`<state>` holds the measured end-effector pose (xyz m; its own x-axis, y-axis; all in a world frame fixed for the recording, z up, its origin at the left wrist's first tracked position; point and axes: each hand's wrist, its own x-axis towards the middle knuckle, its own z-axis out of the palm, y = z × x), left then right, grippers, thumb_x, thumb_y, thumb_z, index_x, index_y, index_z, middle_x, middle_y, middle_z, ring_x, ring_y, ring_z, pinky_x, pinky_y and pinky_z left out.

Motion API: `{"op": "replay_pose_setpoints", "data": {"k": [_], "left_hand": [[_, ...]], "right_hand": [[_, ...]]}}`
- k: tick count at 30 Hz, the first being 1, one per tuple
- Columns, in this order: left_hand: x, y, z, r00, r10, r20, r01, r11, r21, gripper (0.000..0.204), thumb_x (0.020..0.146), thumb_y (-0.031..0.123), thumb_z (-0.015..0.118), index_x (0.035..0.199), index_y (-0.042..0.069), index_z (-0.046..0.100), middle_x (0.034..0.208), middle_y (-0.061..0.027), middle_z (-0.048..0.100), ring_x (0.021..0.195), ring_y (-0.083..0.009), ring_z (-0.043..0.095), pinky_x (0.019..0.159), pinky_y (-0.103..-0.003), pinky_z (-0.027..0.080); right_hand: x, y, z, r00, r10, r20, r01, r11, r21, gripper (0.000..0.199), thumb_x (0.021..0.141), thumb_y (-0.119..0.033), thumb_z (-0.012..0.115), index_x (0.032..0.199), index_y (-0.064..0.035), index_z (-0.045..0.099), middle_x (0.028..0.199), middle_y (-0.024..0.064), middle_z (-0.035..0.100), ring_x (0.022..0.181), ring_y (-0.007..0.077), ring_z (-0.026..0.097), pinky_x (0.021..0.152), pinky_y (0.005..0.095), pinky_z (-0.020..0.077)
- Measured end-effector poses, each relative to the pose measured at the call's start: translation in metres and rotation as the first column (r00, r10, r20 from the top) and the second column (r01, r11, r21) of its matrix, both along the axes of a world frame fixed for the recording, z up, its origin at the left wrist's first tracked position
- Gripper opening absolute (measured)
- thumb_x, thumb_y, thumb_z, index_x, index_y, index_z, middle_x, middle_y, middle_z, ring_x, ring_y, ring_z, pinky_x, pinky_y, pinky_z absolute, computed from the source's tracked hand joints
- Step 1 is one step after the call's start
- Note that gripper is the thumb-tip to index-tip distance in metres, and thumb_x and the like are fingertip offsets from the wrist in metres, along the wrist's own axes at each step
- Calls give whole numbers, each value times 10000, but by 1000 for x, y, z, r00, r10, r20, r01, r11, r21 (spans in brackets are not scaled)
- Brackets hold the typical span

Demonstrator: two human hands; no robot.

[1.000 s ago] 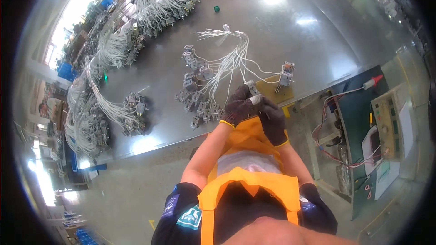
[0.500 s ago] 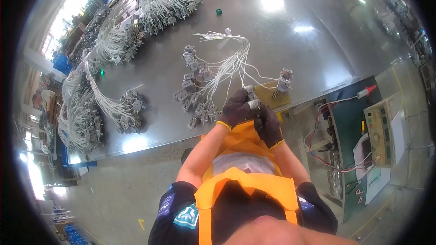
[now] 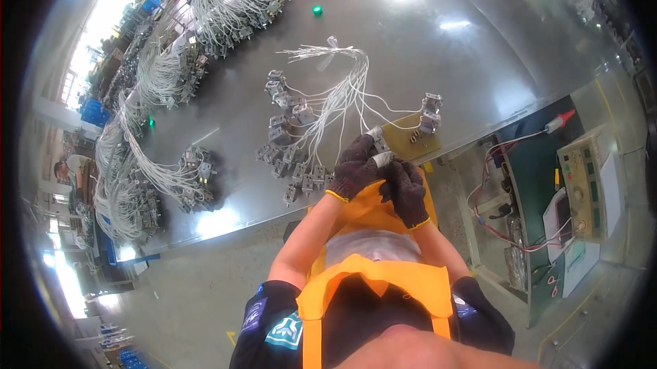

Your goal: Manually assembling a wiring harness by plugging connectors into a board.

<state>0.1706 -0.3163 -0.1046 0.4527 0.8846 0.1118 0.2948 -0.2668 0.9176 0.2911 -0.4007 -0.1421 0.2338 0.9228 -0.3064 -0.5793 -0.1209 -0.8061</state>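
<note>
Setting: steel worktop [image 3: 479, 47] strewn with white wire harnesses [image 3: 328, 105].
Left hand [image 3: 356, 167]: gloved, pinching a small white connector [image 3: 383, 159].
Right hand [image 3: 409, 191]: gloved, clenched beside it.
Tip: probably best to grip the connector squarely, wires slack.

A broad grey metal worktable [image 3: 479, 47] fills the upper middle of the frame. Near its lower edge, at frame centre, the left hand in a dark knit glove [image 3: 356, 170] and the right hand in a dark knit glove [image 3: 408, 191] meet, touching a small white connector [image 3: 382, 159]. Just right of them on the table lies a flat yellow-brown board [image 3: 414, 140]. Above and left of the hands spreads a white wire harness with grey terminal blocks [image 3: 308, 122]. More bundled white harnesses [image 3: 157, 109] lie along the table's left side and upper left. A beige test instrument [image 3: 582, 184] sits at the right of the frame, off the table.
</note>
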Motion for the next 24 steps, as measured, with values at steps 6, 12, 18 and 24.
{"op": "replay_pose_setpoints", "data": {"k": [6, 12, 18, 24], "left_hand": [[1, 8, -18, 999, 10, 53, -3, 993, -116, 543, 843, 206, 703, 1320, 7, 537, 1107, -133, 623, 957, -213, 642, 853, -340, 514], [3, 10, -20, 1000, 14, -28, -16, 999, -52, 532, 858, 200, 692, 1313, -20, 525, 1098, -109, 648, 957, -175, 637, 856, -327, 510], [18, -3, 30, 994, 39, 104, 4, 922, -387, 523, 874, 161, 685, 1328, -24, 506, 1085, -90, 651, 968, -152, 620, 858, -293, 507], [5, 5, -17, 993, -39, -109, 35, 999, -38, 545, 839, 143, 720, 1302, -45, 502, 1087, -142, 647, 995, -238, 638, 905, -313, 501]], "right_hand": [[6, 1, 0, 1000, 12, -29, -12, 1000, -15, 253, 980, -225, 583, 1153, -44, 618, 893, 80, 686, 653, 143, 654, 538, 277, 541], [11, 1, 10, 880, -162, 447, 18, 951, 309, 177, 901, -105, 641, 1059, -27, 656, 943, 117, 682, 814, 230, 671, 718, 314, 555], [32, 3, -2, 393, -304, 868, -261, 868, 422, 337, 833, -8, 617, 1165, -53, 642, 1028, 157, 666, 972, 321, 642, 831, 382, 523], [1, -3, -20, 651, 5, 759, -111, 990, 88, 312, 878, -41, 570, 1182, -91, 618, 944, 80, 652, 798, 251, 631, 699, 347, 512]]}}
